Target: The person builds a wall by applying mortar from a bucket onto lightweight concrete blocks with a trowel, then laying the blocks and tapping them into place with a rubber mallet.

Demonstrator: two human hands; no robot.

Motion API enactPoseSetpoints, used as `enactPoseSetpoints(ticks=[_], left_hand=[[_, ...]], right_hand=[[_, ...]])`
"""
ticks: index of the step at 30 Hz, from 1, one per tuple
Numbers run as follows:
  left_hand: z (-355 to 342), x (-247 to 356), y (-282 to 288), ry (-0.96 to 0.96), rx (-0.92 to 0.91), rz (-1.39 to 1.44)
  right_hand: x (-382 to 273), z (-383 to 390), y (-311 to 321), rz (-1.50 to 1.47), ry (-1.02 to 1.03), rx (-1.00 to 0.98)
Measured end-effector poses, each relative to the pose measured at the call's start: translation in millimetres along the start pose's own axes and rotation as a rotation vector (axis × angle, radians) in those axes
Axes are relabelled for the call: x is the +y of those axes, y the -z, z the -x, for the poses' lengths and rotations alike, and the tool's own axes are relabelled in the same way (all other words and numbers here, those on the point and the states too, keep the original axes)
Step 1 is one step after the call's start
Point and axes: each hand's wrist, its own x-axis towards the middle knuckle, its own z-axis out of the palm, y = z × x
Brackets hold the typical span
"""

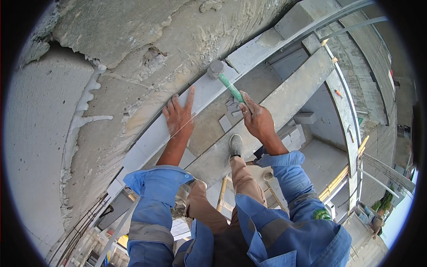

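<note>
That mallet has a bright green handle and a dusty grey head. The row of blocks looks pale grey-white against a mottled grey-beige wall. From here I see blue sleeves banded with grey, tan trousers and yellow poles.

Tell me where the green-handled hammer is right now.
In the head view, the green-handled hammer is just above centre, in the right hand's grip, its grey head over the pale blocks, up and right of the left hand.
</note>
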Motion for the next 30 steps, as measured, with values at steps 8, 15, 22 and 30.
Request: enactPoseSetpoints(ticks=[8, 15, 22, 30], left_hand=[[0.1, -1.0, -4.5, -0.002, -0.009, 0.002], [-1.8, -0.6, -2.2, -0.007, 0.004, -0.016], [-2.4, 1.9, -0.7, -0.001, -0.031, 0.002], [-2.1, -0.6, -5.1, -0.013, -0.002, -0.035]], right_hand=[[-0.9, 13.8, -4.2, -0.048, 0.028, 0.031], [-10.4, 15.7, -11.5, 0.001, -0.017, 0.005], [-18.0, 20.6, -11.8, -0.015, -0.020, 0.031], [-14.0, 17.9, -10.3, 0.054, -0.047, -0.061]])
